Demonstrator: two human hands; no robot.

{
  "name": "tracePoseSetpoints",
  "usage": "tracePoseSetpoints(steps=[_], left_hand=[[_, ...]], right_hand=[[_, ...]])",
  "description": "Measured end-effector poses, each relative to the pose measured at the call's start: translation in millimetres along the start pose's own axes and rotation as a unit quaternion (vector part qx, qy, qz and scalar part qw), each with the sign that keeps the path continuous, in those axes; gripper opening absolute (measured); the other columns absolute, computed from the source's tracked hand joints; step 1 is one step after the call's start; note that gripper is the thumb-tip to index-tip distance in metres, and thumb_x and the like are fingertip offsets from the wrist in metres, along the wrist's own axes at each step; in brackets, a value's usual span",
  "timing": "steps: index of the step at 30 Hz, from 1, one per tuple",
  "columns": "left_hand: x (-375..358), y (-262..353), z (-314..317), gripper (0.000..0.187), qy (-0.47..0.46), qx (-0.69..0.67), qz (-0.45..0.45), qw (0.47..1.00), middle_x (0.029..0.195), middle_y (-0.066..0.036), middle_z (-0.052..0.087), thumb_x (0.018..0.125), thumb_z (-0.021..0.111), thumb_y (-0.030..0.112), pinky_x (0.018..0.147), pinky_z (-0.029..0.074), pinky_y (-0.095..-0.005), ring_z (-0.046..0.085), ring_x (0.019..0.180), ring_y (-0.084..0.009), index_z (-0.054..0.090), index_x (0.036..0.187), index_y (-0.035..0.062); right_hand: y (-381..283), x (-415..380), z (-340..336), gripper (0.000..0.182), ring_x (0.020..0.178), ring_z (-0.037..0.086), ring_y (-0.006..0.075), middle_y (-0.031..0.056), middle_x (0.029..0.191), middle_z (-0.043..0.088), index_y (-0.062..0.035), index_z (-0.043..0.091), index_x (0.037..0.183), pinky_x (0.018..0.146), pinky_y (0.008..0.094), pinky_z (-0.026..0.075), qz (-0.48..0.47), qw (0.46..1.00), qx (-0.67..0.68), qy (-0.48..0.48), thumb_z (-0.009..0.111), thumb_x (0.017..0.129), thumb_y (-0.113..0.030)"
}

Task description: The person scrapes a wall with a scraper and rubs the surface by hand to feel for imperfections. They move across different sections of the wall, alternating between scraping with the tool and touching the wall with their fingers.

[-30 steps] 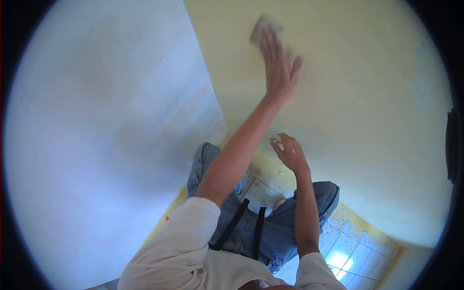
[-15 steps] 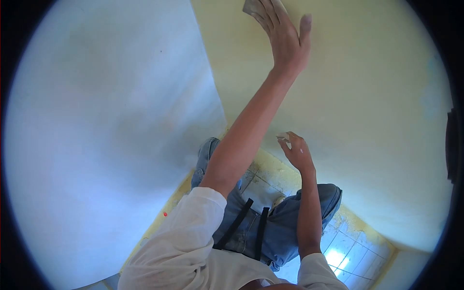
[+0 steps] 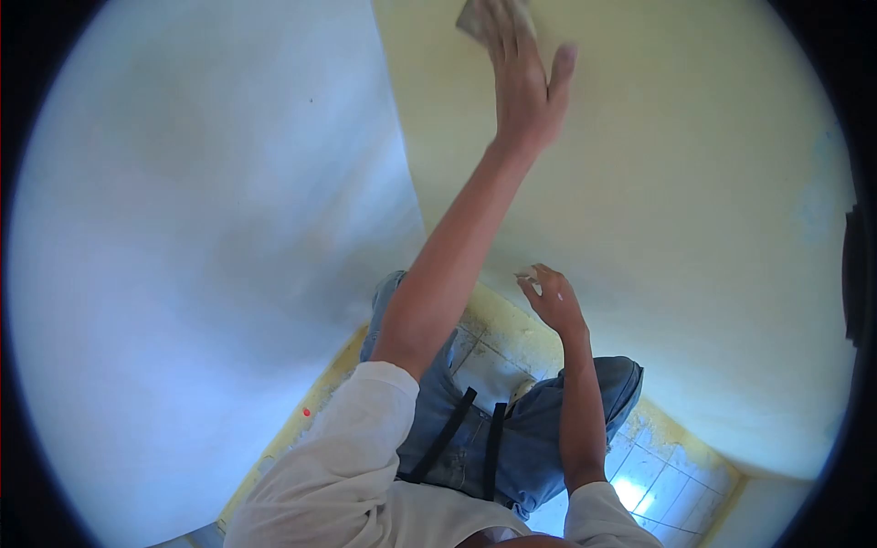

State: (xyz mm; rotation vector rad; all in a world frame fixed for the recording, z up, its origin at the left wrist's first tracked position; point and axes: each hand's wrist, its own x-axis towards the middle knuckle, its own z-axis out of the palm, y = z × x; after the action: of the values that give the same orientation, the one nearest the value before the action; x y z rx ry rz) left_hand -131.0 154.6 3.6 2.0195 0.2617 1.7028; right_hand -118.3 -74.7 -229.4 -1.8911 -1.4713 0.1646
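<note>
Stretched up at the top centre, my left hand (image 3: 523, 87) lies palm-down against the yellowish wall (image 3: 694, 183). Its fingers press a grey, sheet-like piece (image 3: 470, 20) to the wall, with the thumb held apart. Lower down, my right hand (image 3: 555, 300) is close to the same wall, above my right knee. Its fingers are curled, and a small pale thing (image 3: 527, 272) shows at their tips, too small to name. White marks show on this hand.
A bluish-white wall (image 3: 201, 228) meets the yellowish wall in a corner on the left. Yellow edging (image 3: 703, 444) runs along the base above stained floor tiles (image 3: 653, 475). My bent legs in jeans (image 3: 539, 429) are below. A small red spot (image 3: 307, 413) is at the lower left.
My left hand has shifted a little left and down with the grey piece still under its fingers. My right hand appears slightly lower and further left. The view has also shifted slightly.
</note>
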Motion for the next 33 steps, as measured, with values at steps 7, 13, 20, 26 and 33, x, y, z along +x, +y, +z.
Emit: tracePoseSetpoints(steps=[7, 13, 20, 26, 33], left_hand=[[-84.3, -42.1, 11.7, 0.093, 0.007, -0.023, -0.076, 0.997, 0.179, -0.037, -0.010, 0.116, 0.051, 0.043, 0.135, -0.001, -0.0613, -0.011, 0.167, -0.0520, -0.003, 0.173, -0.0079], [-139.2, -59.8, 15.4, 0.106, -0.006, -0.024, -0.159, 0.987, 0.178, -0.035, -0.021, 0.112, 0.056, 0.050, 0.134, -0.005, -0.0619, -0.019, 0.166, -0.0497, -0.008, 0.171, -0.0092], [10.8, 13.4, -13.2, 0.109, -0.005, -0.029, 0.025, 0.999, 0.179, -0.037, -0.005, 0.110, 0.055, 0.060, 0.134, -0.004, -0.0660, -0.010, 0.168, -0.0506, 0.000, 0.171, -0.0114], [-96.0, -37.5, 4.3, 0.098, 0.009, -0.009, -0.108, 0.994, 0.180, -0.035, -0.010, 0.114, 0.055, 0.046, 0.134, -0.004, -0.0644, -0.012, 0.168, -0.0491, -0.001, 0.172, -0.0096], [-96.9, -52.4, -2.8, 0.100, 0.018, -0.035, -0.119, 0.992, 0.180, -0.034, -0.007, 0.112, 0.058, 0.049, 0.136, 0.000, -0.0608, -0.009, 0.168, -0.0490, 0.002, 0.173, -0.0077]], right_hand=[[29.1, -1.9, 29.9, 0.026, 0.104, 0.074, 0.0456, 0.0239, 0.117, 0.077, -0.0004, 0.076, 0.115, 0.093, 0.0518, 0.060, -0.031, 0.999, -0.034, 0.013, 0.072, 0.103, -0.023], [-1.2, 1.4, 8.8, 0.029, 0.108, 0.074, 0.0449, 0.0246, 0.122, 0.076, -0.0008, 0.077, 0.118, 0.095, 0.0526, 0.059, -0.003, 0.999, -0.027, -0.043, 0.072, 0.103, -0.025], [11.2, -12.7, 23.6, 0.030, 0.111, 0.073, 0.0457, 0.0243, 0.124, 0.076, -0.0007, 0.078, 0.119, 0.099, 0.0509, 0.059, -0.012, 0.998, -0.059, 0.008, 0.074, 0.102, -0.025], [16.5, -1.7, 25.2, 0.026, 0.105, 0.074, 0.0448, 0.0222, 0.116, 0.077, -0.0019, 0.078, 0.118, 0.094, 0.0515, 0.059, -0.038, 0.999, -0.032, -0.005, 0.073, 0.101, -0.022], [2.9, -2.3, 15.0, 0.024, 0.102, 0.074, 0.0443, 0.0221, 0.112, 0.077, -0.0024, 0.078, 0.116, 0.090, 0.0511, 0.059, -0.002, 0.999, -0.005, -0.044, 0.073, 0.101, -0.020]])
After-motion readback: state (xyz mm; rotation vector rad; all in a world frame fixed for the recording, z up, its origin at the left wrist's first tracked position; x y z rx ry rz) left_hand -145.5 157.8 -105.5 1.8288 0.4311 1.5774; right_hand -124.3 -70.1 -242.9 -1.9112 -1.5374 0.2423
